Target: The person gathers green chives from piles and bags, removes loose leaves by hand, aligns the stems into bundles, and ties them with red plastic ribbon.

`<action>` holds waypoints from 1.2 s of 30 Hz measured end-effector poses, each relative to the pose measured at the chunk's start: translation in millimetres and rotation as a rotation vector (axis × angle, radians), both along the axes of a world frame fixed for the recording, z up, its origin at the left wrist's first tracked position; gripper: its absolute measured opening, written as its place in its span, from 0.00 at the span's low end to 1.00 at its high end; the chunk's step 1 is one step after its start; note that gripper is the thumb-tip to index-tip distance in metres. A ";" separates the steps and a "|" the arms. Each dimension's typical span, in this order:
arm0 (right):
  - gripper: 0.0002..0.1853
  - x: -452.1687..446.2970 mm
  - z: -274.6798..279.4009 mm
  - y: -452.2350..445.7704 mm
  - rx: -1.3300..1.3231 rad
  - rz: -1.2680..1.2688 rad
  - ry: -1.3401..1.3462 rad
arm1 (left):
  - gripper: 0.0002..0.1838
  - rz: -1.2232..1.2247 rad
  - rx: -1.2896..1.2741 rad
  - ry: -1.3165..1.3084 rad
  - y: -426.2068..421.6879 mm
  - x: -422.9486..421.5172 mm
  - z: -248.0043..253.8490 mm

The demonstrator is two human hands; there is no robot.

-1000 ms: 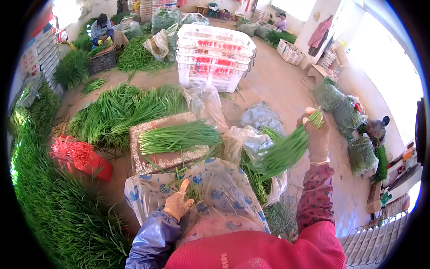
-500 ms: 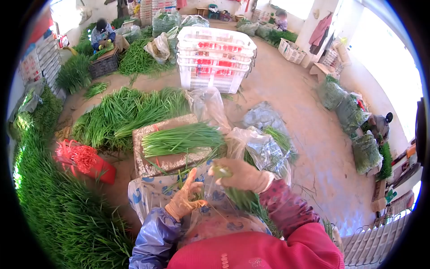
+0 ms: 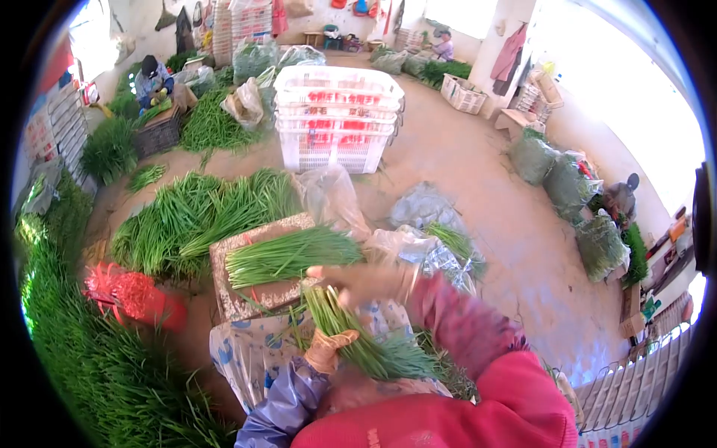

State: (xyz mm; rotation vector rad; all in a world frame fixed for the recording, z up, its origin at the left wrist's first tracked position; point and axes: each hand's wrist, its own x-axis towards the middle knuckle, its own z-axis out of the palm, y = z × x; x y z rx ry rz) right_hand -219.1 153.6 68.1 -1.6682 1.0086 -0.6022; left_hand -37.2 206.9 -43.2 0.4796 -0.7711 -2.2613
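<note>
Low in front of me, my left hand [image 3: 327,351], in a tan glove, is wrapped around a bunch of chives [image 3: 360,340]. Its pale stalk ends point up toward the board and its leaves trail to the right over my lap. My right hand [image 3: 373,284], gloved too, is smeared by motion just above the stalk ends. One finger reaches left, but its grip is unclear. Beyond it, a larger bundle of chives [image 3: 287,255] lies on a worn board [image 3: 222,272], with a red tie near its left end. Patterned plastic sheeting [image 3: 250,347] covers my lap.
A red container [image 3: 160,306] with red ties [image 3: 123,291] stands left, beside tall greens [image 3: 127,373]. A loose chive heap [image 3: 202,216] lies behind the board. Stacked white crates [image 3: 332,142] stand ahead; clear plastic bags [image 3: 429,250] lie right. Other people sit farther off.
My left hand, earlier spread and without chives, now grips the bunch. My right hand, earlier closed around stalks, has moved slightly left and blurred. The view has shifted a little.
</note>
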 end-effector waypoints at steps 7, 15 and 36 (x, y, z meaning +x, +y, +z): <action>0.35 -135.0 92.4 -84.9 0.195 -0.357 1.085 | 0.47 0.022 0.020 0.140 -11.2 4.6 12.2; 0.49 -9.4 2.2 -18.2 -0.216 0.143 0.294 | 0.42 0.104 0.164 0.137 -12.2 2.6 9.8; 0.30 69.5 -5.3 -10.7 -0.319 0.171 0.153 | 0.31 -0.070 0.127 0.054 -3.8 39.9 -30.7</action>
